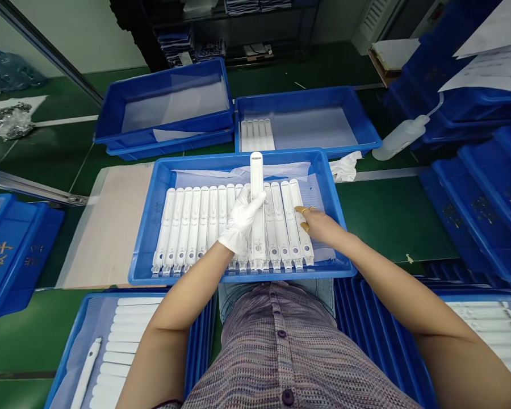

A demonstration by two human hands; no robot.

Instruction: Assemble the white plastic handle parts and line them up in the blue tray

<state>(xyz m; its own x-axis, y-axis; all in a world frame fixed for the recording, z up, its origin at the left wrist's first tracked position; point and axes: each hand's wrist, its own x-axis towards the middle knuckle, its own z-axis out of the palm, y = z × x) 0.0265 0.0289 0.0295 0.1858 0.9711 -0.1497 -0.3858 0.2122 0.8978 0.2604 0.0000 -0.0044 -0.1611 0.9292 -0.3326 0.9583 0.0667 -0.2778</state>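
Note:
My left hand [241,220], in a white glove, is closed around a long white plastic housing [258,176], lifted above a row of similar pieces. My right hand [317,223] has yellow covers on some fingertips. Its fingers touch the rightmost white housing [301,227] of the row, thumb and forefinger apart. The row of white housings [187,227] lies side by side in a blue tray [242,278] in front of me. Pale lining sheet [319,199] shows beneath and beside them.
Behind stands another blue tray [310,97] holding several white pieces, beside stacked blue trays [164,79]. A white squeeze bottle [402,136] and crumpled tissue [344,166] lie right. Cardboard [106,227] is left. Trays of white parts [119,346] flank me; blue trays [485,193] lean at right.

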